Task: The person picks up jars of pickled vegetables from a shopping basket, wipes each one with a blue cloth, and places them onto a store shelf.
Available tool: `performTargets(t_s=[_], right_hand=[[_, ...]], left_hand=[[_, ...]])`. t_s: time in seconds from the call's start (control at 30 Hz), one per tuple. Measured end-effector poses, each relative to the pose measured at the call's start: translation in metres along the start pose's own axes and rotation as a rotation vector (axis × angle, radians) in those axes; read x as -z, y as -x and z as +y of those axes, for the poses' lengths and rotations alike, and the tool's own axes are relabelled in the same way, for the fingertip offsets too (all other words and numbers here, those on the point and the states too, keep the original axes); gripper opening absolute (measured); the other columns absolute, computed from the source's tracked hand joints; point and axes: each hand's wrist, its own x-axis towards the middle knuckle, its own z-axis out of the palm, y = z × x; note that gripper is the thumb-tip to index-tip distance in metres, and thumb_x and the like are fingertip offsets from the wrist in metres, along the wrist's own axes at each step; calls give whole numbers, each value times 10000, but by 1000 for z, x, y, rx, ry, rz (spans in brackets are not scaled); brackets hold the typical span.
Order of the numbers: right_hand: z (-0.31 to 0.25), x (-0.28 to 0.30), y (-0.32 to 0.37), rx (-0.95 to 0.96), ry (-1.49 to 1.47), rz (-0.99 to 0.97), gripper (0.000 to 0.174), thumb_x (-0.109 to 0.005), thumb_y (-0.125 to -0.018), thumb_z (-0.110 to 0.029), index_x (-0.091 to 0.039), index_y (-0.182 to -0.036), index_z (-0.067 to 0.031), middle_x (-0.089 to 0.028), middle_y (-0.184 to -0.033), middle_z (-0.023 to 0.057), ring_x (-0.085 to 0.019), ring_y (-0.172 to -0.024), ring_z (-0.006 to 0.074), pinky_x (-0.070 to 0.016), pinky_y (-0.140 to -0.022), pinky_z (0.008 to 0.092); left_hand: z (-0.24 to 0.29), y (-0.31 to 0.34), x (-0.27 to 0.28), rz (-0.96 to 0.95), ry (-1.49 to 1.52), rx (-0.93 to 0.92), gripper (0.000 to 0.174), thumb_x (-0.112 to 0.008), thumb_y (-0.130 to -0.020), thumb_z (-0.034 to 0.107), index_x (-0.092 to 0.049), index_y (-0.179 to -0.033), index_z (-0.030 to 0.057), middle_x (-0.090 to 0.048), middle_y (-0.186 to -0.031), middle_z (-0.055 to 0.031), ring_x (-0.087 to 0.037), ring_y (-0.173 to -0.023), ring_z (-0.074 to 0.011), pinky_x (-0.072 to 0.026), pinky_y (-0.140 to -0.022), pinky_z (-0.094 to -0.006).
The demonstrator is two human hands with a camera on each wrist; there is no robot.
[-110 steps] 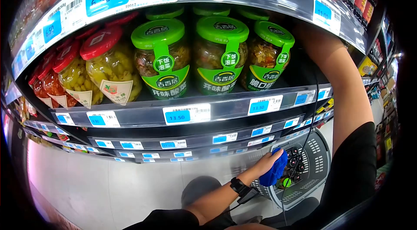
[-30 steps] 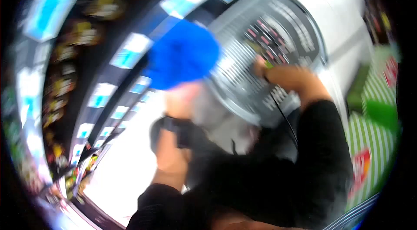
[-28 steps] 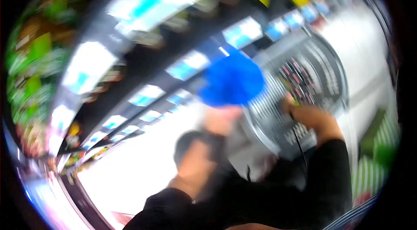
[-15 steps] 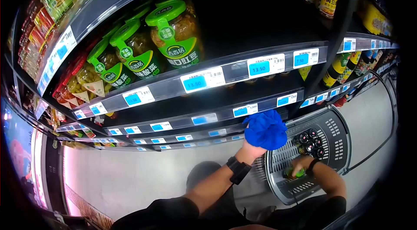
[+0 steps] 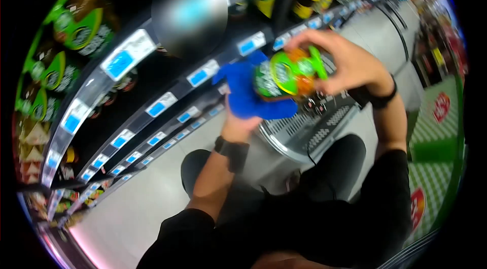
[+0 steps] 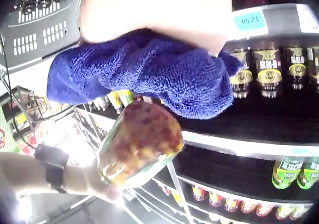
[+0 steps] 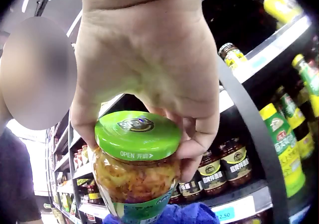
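Note:
A glass jar of pickled vegetables (image 5: 297, 83) with a green lid (image 7: 138, 134) is tilted nearly on its side in the head view. My right hand (image 5: 350, 63) grips it at the lid end, thumb and fingers on either side. My left hand (image 5: 241, 124) holds a bunched blue towel (image 5: 238, 89); the towel covers most of its fingers. The jar's base overlaps the towel in the head view. From the left wrist, the jar's bottom (image 6: 144, 134) shows just beyond the towel's edge, with my right hand (image 6: 104, 184) behind it.
A grey shopping basket (image 5: 286, 139) with several dark-capped bottles stands on the floor beyond my hands. Shelves with price tags (image 5: 122, 63) run along the left, carrying green-labelled jars (image 5: 83, 28). Green-and-white checked boxes (image 5: 431, 177) stand at the right.
My right hand was at the shelf, then down in the basket at a green-lidded jar. It now holds the jar up against the towel. The left hand keeps the towel; the head view has turned.

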Motion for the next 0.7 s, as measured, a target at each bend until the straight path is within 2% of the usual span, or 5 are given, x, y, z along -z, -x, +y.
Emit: performTargets(t_s=[0.07,0.23,0.47,0.6,0.7], right_hand=[[-1,-14,-10,-184,-111,7,705,-724,-633,-178,-505,-1284,-19,-562,-1242,108,-574,-1130,221,-440,-1011,338],[7,-32,-28,-271,-224,30,669,-692,-671,-106,-474,-1298,-32,-486,-1368,118,-472,-1292,208,-401,-1077,351],[-16,3,-54,12,-299,-200,666,-752,-644,-24,-498,-1259,-38,-505,-1348,124,-467,-1301,235,-346,-1134,367],[-72,16,-79,-68,59,-413,663,-826,-614,-54,-530,-1207,-36,-580,-1245,115,-569,-1182,261,-455,-1022,351],[-99,23,-94,-217,97,-522,678,-866,-640,-107,-536,-1230,-59,-584,-1267,114,-579,-1175,263,-459,-1013,348]], left_hand=[[12,2,-19,-2,-15,37,687,-448,-950,537,-450,-1428,43,-504,-1418,-213,-520,-1277,-405,-393,-1093,-594],[33,5,-4,3,172,103,690,-471,-953,568,-444,-1437,76,-522,-1402,-202,-575,-1203,-412,-497,-988,-567],[47,29,-36,-268,224,60,846,-450,-907,715,-393,-1467,83,-501,-1421,-202,-585,-1180,-421,-524,-960,-530],[57,27,-28,-512,258,392,845,-360,-937,679,-431,-1425,-8,-597,-1259,-272,-650,-1044,-414,-569,-871,-474],[65,45,-56,-237,105,312,722,-347,-949,567,-528,-1320,-26,-674,-916,-259,-682,-704,-342,-569,-591,-380]])
